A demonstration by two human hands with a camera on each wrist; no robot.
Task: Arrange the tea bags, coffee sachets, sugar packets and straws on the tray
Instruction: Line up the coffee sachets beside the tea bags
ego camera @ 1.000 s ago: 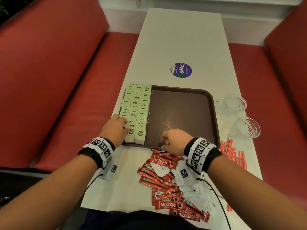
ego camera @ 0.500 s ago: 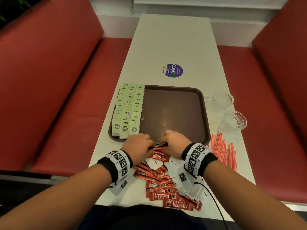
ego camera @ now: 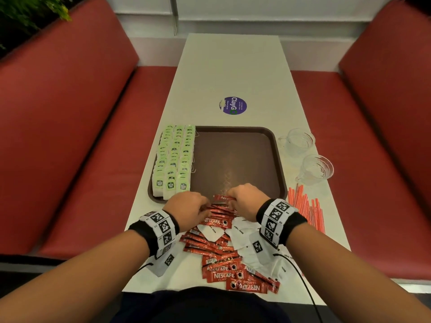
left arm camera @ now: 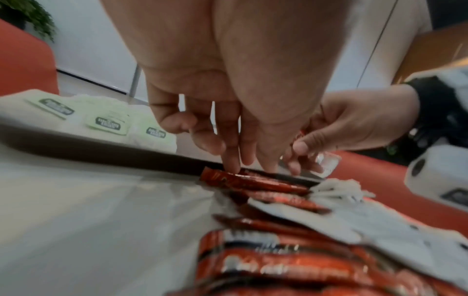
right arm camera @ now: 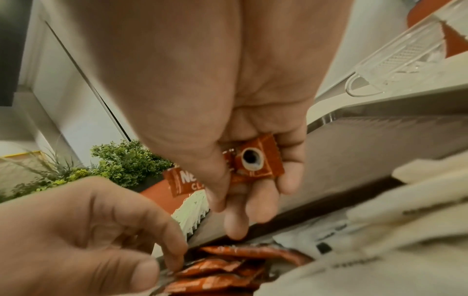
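Fingers of the right hand (right arm camera: 253,170) pinch one coffee sachet (right arm camera: 255,160), half hidden; left hand (ego camera: 186,210) fingertips press the sachet pile (ego camera: 219,243) at the tray (ego camera: 235,159) near edge, whose right side lies bare.

Soft indoor light, a shiny patch on the dark brown plastic tray (ego camera: 235,159); head view bent at edges, wrist views blurry up close

Red coffee sachet (right arm camera: 255,162) with white lettering between right fingers (right arm camera: 288,160); green-and-white tea bags (ego camera: 173,159), brown tray (ego camera: 235,159), red-orange straws (ego camera: 305,206) beyond fingertips.
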